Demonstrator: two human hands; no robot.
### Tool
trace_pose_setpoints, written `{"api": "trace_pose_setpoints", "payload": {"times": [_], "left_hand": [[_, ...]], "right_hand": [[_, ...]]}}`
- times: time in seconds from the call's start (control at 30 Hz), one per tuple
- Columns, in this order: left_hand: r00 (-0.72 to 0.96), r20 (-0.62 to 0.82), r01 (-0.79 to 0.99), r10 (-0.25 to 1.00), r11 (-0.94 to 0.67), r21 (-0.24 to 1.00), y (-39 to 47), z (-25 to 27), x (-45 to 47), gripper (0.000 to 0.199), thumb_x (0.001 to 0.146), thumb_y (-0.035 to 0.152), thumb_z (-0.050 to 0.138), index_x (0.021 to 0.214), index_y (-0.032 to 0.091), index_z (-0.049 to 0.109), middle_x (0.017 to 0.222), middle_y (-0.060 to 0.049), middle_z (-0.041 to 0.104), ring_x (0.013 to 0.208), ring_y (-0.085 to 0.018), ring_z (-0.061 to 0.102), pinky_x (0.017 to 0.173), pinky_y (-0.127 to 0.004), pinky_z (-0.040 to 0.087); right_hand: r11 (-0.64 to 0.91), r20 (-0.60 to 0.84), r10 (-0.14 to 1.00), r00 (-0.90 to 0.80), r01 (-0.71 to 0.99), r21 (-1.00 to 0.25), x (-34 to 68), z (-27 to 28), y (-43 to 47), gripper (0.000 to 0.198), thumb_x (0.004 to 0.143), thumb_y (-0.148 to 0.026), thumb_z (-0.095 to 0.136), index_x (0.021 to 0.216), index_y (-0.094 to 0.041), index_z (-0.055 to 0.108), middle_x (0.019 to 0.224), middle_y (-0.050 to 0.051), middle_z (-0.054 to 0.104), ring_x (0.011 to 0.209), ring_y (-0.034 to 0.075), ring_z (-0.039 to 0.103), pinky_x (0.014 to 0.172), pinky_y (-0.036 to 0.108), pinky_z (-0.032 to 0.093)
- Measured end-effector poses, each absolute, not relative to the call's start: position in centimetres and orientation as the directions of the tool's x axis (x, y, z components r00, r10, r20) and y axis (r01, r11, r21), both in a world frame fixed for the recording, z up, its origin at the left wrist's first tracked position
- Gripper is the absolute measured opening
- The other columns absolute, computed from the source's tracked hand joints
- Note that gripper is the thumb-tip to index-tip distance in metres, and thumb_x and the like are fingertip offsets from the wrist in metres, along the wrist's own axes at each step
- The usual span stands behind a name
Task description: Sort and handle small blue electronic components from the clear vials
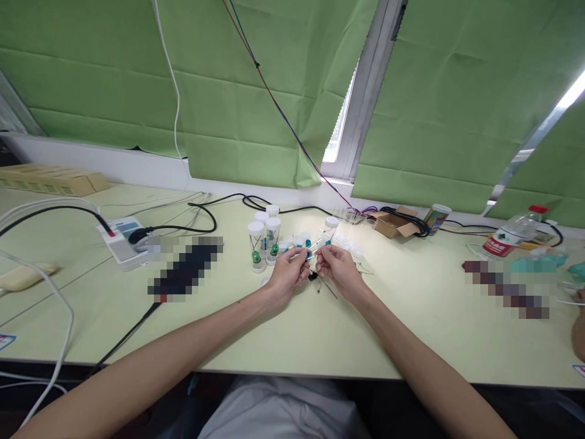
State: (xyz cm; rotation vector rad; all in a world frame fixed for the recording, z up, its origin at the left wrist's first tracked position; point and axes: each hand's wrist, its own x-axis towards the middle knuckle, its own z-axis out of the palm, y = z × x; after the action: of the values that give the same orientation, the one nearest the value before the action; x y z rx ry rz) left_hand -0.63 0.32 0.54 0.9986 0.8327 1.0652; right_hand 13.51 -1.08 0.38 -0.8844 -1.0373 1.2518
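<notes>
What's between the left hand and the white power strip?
In the head view: capped clear tubes near the left hand, then a dark pixelated object toward the power strip.

held bit [308,253] blu | jar lids [256,227] wht | blinds [247,110] grn

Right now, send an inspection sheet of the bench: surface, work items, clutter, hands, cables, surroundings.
Surface: pale table, things grouped around the hands.
Work items: capped vials upright left of the hands, some with green pieces inside; blue piece at the left fingertips.
Clutter: bottle and can to the right, open carton behind.
Hands: left hand pinches the blue piece; right hand close by, its grip too small to read.
Cables: black cable from the power strip.
Surroundings: green blinds; another person's arm at the right edge.
</notes>
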Motion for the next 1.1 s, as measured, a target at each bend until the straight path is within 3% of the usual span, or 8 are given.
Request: {"api": "trace_pose_setpoints", "payload": {"times": [0.17, 0.3, 0.83, 1.1], "left_hand": [[0.275, -0.036, -0.245, 0.961, 0.106, 0.964, 0.4, 0.4, -0.7, 0.023, 0.086, 0.039, 0.064, 0.088, 0.017, 0.06, 0.055, 0.004, 0.048, 0.038, -0.004, 0.036, 0.039, -0.018, 0.022], [0.277, -0.027, -0.235, 0.96, 0.095, 0.967, 0.4, 0.3, -0.7, 0.024, 0.085, 0.04, 0.066, 0.087, 0.017, 0.061, 0.054, 0.004, 0.049, 0.038, -0.004, 0.035, 0.04, -0.018, 0.023], [0.306, -0.053, -0.226, 0.951, 0.126, 0.966, 0.5, 0.1, -0.7, 0.027, 0.082, 0.043, 0.068, 0.088, 0.017, 0.061, 0.054, 0.005, 0.046, 0.038, -0.004, 0.033, 0.04, -0.018, 0.02], [0.327, -0.044, -0.222, 0.944, 0.122, 0.967, 0.5, 0.1, -0.7, 0.028, 0.083, 0.043, 0.067, 0.09, 0.016, 0.06, 0.053, 0.006, 0.046, 0.038, -0.004, 0.033, 0.04, -0.018, 0.021]], "right_hand": [[0.299, 0.297, 0.954, 0.043, -0.061, -0.952, 13.3, 0.5, -1.2, 0.03, 0.082, -0.049, 0.066, 0.076, -0.019, 0.063, 0.061, -0.001, 0.057, 0.05, 0.014, 0.055, 0.046, 0.028, 0.045], [0.331, 0.331, 0.944, 0.021, -0.02, -0.943, 13.3, 0.6, -1.2, 0.029, 0.084, -0.048, 0.064, 0.076, -0.02, 0.063, 0.061, -0.001, 0.058, 0.048, 0.014, 0.054, 0.047, 0.029, 0.046], [0.102, 0.142, 0.983, -0.115, -0.299, -0.949, 13.4, 1.6, -1.7, 0.034, 0.073, -0.048, 0.076, 0.075, -0.018, 0.06, 0.058, -0.003, 0.056, 0.047, 0.01, 0.052, 0.046, 0.025, 0.041], [0.112, 0.149, 0.984, -0.099, -0.307, -0.945, 13.3, 1.5, -1.9, 0.032, 0.076, -0.044, 0.074, 0.09, -0.021, 0.057, 0.055, -0.006, 0.057, 0.045, 0.011, 0.051, 0.044, 0.023, 0.039]]}}
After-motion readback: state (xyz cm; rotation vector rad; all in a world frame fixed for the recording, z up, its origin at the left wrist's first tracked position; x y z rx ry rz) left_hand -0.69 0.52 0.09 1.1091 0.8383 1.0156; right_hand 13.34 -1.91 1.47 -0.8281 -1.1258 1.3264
